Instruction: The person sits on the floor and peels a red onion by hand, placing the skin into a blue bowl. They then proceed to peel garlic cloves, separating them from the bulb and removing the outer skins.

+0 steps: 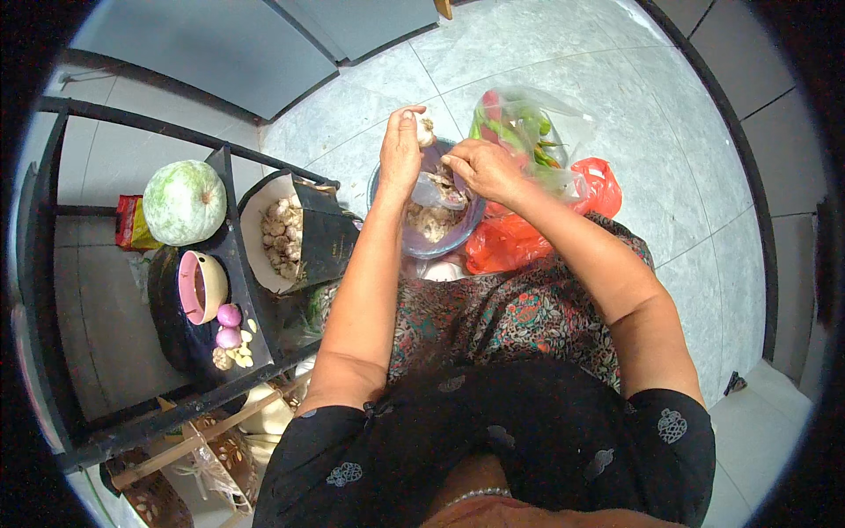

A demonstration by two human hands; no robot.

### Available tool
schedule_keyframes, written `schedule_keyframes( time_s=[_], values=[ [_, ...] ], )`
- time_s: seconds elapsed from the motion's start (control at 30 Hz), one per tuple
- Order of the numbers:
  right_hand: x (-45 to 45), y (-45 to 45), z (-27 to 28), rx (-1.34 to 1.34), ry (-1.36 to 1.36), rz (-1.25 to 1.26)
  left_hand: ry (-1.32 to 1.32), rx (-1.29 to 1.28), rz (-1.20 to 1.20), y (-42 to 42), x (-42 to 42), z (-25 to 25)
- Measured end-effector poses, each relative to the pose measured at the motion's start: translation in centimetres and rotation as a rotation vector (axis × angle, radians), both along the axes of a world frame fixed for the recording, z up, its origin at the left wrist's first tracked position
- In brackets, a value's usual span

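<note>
My left hand (pixel 401 148) is raised above the left rim of a round blue bin (pixel 432 253) and grips a garlic bulb (pixel 426 134) between thumb and fingers. Over the bin's right side, my right hand (pixel 487 166) has its thumb and fingertips pinched together. Whether a scrap of skin is caught between them cannot be made out. Dry garlic skins (pixel 432 224) and a crumpled piece of clear plastic (pixel 436 191) lie inside the bin, which stands on the tiled floor before my knees.
Clear-bagged peppers (pixel 518 132) and a red plastic bag (pixel 505 244) are right of the bin. Left, a black metal rack (pixel 165 409) holds a winter melon (pixel 185 202), a bowl (pixel 220 284), purple onions (pixel 229 315) and peeled garlic cloves (pixel 244 356). Beside them, a black bag (pixel 327 228) contains garlic bulbs (pixel 282 237).
</note>
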State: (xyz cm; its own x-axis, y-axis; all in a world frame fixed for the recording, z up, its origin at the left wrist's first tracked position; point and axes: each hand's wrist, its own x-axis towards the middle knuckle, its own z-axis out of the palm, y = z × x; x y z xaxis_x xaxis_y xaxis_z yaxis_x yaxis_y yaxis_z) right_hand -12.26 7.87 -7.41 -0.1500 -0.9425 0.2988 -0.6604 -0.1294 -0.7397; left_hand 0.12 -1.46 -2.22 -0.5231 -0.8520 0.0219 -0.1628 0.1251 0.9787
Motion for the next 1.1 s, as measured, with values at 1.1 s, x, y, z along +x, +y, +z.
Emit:
schedule_keyframes(
  time_s=[1.1],
  values=[
    [0.8, 0.3, 2.3, 0.112, 0.082, -0.181, -0.442, -0.354, -0.023, 2.7, -0.3, -0.2]
  ],
)
